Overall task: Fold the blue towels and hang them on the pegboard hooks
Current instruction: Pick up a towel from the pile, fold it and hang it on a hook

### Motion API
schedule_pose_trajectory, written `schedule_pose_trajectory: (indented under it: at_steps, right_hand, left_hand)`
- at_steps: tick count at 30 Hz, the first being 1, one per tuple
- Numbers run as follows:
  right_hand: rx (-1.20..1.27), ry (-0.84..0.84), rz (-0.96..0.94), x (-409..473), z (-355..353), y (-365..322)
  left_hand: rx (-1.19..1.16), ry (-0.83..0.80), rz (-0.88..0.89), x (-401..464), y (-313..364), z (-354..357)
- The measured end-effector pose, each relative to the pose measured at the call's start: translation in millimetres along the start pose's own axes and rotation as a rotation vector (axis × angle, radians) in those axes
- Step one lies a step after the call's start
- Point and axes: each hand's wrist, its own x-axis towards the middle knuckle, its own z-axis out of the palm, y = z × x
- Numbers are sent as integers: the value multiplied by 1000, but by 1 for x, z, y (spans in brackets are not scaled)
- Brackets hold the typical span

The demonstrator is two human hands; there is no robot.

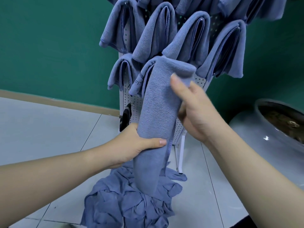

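Note:
A folded blue towel (158,112) hangs long and narrow in front of the white pegboard (179,129), its folded top at the height of the lower row of hung towels. My left hand (131,145) grips its lower part, thumb across the front. My right hand (192,111) holds its upper right side, thumb on the front near the top fold. Several folded blue towels (158,32) hang on hooks across the board. A heap of unfolded blue towels (131,199) lies on the floor below.
The pegboard stands on white legs (181,155) against a green wall (54,46). A large grey pot (256,134) sits on the tiled floor at the right. A dark object (125,117) hangs at the board's lower left.

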Motion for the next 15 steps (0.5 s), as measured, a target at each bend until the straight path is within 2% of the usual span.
schedule_pose_trajectory:
  at_steps: [4, 12, 15]
  right_hand:
    - [-111, -36, 126, -7, -9, 17]
    - [79, 197, 72, 0, -23, -3]
    - [132, 281, 95, -1, -30, -7]
  left_hand:
    - [44, -6, -40, -3, -1, -2]
    - [178, -40, -196, -11, -30, -5]
    - [257, -68, -193, -13, -29, -8]
